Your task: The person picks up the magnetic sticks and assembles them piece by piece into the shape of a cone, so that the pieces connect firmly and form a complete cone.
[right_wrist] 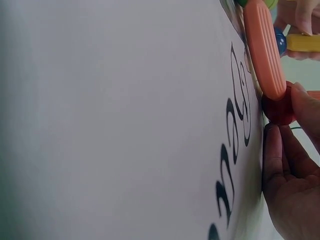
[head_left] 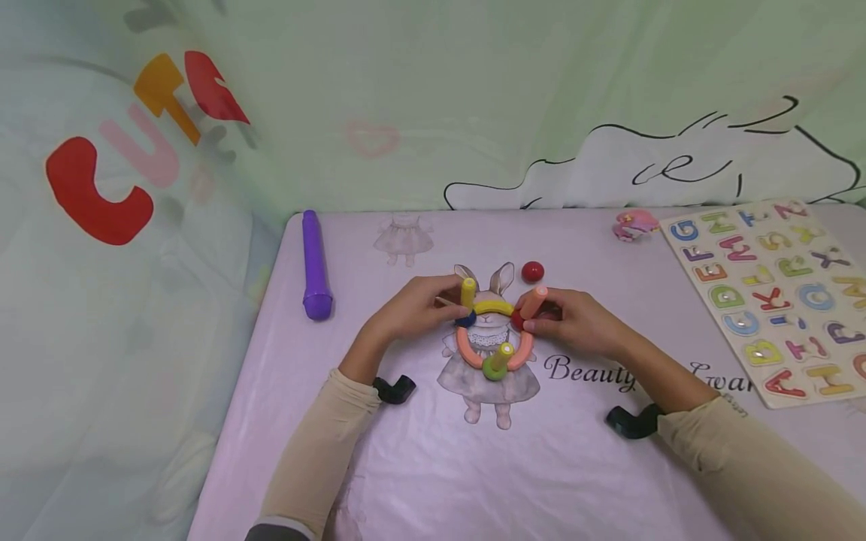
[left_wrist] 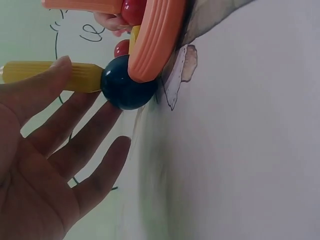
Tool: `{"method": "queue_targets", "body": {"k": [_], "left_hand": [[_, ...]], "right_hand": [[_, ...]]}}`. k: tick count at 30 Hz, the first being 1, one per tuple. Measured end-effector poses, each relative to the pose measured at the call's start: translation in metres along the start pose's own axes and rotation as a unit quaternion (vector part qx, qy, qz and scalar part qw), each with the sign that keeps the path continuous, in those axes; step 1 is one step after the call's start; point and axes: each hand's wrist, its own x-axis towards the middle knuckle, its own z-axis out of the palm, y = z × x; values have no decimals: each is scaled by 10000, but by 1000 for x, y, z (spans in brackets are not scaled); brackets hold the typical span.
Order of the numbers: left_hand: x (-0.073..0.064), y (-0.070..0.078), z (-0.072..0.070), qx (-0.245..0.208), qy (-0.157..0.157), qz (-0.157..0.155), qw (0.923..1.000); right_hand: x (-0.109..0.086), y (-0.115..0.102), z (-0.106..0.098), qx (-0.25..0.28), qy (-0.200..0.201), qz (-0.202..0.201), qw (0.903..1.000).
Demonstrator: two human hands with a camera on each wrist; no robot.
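Observation:
A ring of curved toy rods joined by balls lies flat on the cloth: a yellow curved rod (head_left: pixel 494 307) at the back, orange curved rods (head_left: pixel 469 353) towards the front. Short rods stand up from its blue, red and green balls. My left hand (head_left: pixel 421 306) pinches the yellow upright rod (left_wrist: pixel 85 76) just above the blue ball (left_wrist: pixel 125 82), its other fingers spread. With thumb and fingers, my right hand (head_left: pixel 583 321) grips the red ball (right_wrist: pixel 280 107) below an orange upright rod (head_left: pixel 534 302). At the front, another yellow rod (head_left: pixel 503 354) rises from the green ball (head_left: pixel 495 370).
Behind the ring lies a loose red ball (head_left: pixel 532 271). A purple toy stick (head_left: pixel 314 263) is at the left, a pink toy (head_left: pixel 634 224) at the back right. An alphabet board (head_left: pixel 771 300) covers the right side. The bed-like surface ends at a fabric wall (head_left: pixel 379 90).

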Motion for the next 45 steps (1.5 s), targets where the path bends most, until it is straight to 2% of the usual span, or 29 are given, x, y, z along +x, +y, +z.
{"method": "queue_targets", "body": {"k": [6,11,20,31,36,45], "left_hand": [[1,-3,4,-33,-132,-22,9999],[2,-5,5,-227,-232,-93,9994],[3,-16,5,-592,-616,-310,9959],[2,-16,6,-448,-718,-166,9963],[2,-17,7,-496,-702,-173,9961],[0,-19,7,-448,-890,-224,9948]], "right_hand": [[0,-2,-1,-91,-38,0,10000],[-1,-5,-2,-145,-67,112,9998],[-1,-8,-1,-260,-7,64,9996],[0,-10,-2,-288,-49,39,9996],[1,-11,-2,-313,-65,63,9995],[1,-10,0,-360,-26,140,9993]]}}
